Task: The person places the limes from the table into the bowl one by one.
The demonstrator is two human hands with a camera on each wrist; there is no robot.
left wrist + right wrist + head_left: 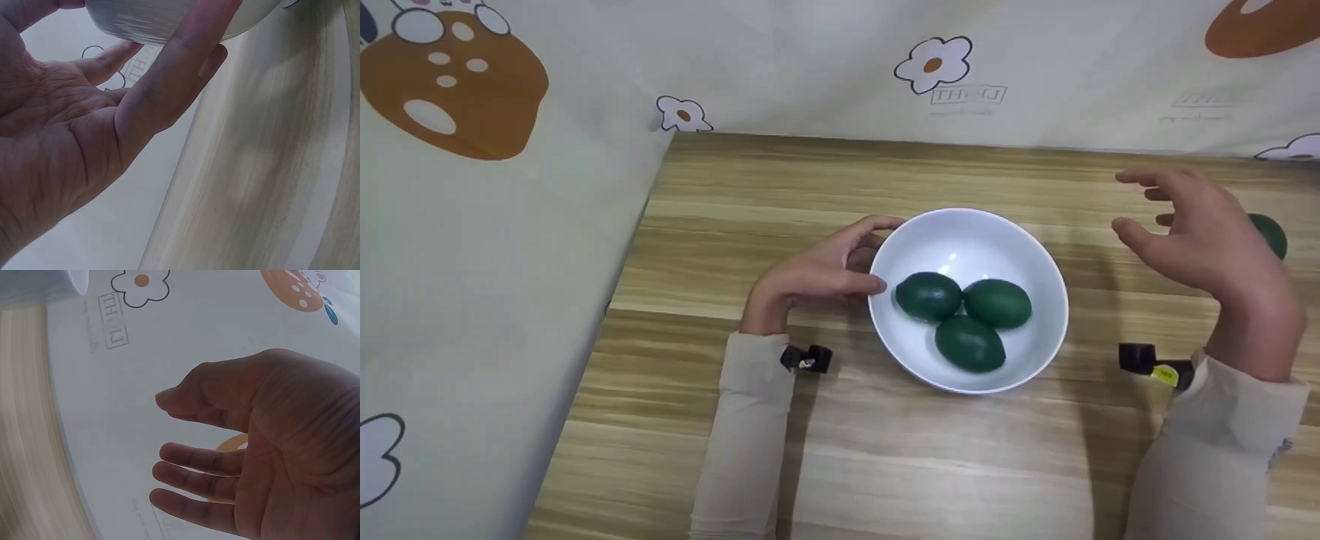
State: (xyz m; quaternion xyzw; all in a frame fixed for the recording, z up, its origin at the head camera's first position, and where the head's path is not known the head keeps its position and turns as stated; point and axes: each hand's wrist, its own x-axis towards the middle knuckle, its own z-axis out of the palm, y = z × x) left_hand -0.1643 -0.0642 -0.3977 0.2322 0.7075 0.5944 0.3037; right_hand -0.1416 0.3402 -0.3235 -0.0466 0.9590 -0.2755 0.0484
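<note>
A white bowl (969, 241) stands at mid-table in the head view, with three smooth, dark green, egg-shaped fruits (971, 343) touching one another inside it. My left hand (829, 266) grips the bowl's left side, thumb at the rim and fingers around the outer wall. The left wrist view shows those fingers (163, 79) against the outside of the bowl (140, 17). To the bowl's right, my right hand (1204, 232) hangs above the table, holding nothing, its fingers loosely bent and apart. Partly hidden behind that hand is another dark green fruit (1269, 234).
The wood-grain table (660, 360) meets a pale patterned cloth (795, 67) at its back and left edges. A small black device (806, 360) sits at the left wrist, and another (1155, 365) at the right wrist.
</note>
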